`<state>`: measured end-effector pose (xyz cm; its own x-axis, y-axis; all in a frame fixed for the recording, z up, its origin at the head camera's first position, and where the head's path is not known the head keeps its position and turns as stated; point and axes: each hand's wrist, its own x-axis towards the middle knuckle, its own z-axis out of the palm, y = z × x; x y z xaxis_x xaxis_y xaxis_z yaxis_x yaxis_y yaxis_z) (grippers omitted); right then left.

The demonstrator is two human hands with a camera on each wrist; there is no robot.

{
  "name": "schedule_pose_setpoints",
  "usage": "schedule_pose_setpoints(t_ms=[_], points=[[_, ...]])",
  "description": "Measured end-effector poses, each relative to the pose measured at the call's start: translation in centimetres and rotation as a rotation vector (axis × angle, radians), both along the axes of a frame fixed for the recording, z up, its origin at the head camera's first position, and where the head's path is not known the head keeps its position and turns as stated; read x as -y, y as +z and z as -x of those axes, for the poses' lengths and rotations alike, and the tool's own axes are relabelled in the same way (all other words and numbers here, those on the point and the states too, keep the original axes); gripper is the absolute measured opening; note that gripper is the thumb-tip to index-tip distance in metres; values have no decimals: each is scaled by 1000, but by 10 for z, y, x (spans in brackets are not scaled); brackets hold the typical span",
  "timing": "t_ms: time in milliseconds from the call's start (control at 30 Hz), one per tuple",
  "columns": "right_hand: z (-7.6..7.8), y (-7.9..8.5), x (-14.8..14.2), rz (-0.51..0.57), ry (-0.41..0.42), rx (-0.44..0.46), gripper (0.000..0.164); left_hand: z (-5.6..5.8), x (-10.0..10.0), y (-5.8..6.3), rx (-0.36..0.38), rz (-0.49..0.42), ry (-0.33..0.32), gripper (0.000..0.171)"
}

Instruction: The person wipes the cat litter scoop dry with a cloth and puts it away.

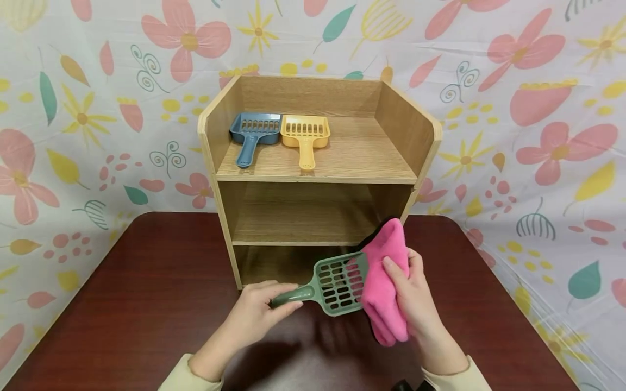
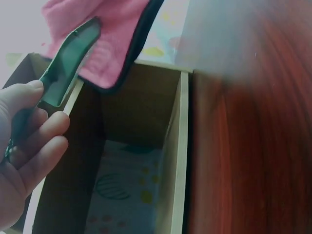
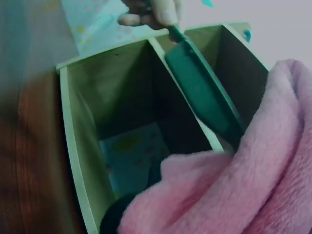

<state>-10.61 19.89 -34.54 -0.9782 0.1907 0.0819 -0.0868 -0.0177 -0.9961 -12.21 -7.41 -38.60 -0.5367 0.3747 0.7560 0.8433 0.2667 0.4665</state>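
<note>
A green litter scoop (image 1: 340, 283) with a slotted pan is held in the air before the shelf's lower part. My left hand (image 1: 254, 312) grips its handle between thumb and fingers, as the left wrist view also shows. In my right hand (image 1: 418, 298) is a pink cloth (image 1: 383, 293) with a dark edge, folded over the far end of the scoop's pan. The cloth hides that end of the pan. Close up in the right wrist view, the fluffy cloth (image 3: 263, 165) touches the scoop (image 3: 202, 87).
A wooden shelf unit (image 1: 318, 179) stands at the back of the dark red table (image 1: 122, 304). On its top board lie a blue litter scoop (image 1: 255, 130) at left and a yellow litter scoop (image 1: 306, 136) beside it. A flower-patterned curtain (image 1: 98, 108) hangs behind.
</note>
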Motion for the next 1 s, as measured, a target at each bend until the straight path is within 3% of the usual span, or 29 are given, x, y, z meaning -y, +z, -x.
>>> schedule_pose_setpoints(t_ms=[100, 267, 367, 500, 567, 633, 700, 867, 1000], points=[[1, -4, 8, -158, 19, -49, 27, -3, -5, -1, 8, -12, -14, 23], [-3, -15, 15, -501, -24, -236, 38, -7, -9, -5, 27, -41, 21, 23], [-10, -20, 15, -682, -13, -340, 63, -8, -8, -6, 63, -65, 40, 20], [-22, -23, 12, -864, 97, -451, 106, -8, -6, -5, 117, -104, 24, 18], [-26, -25, 11, -949, 132, -515, 115, -8, -5, -4, 143, -121, 14, 17], [-28, -27, 11, -1020, 130, -589, 109, -9, -4, -3, 163, -128, 14, 17], [-28, -31, 11, -1062, 76, -697, 93, -9, -3, -3, 179, -129, 17, 17], [-26, -35, 11, -1010, -70, -1006, 54, -9, -3, -2, 206, -140, 10, 16], [-23, -31, 11, -946, -74, -1150, 41, -9, -3, 2, 212, -139, 4, 16]])
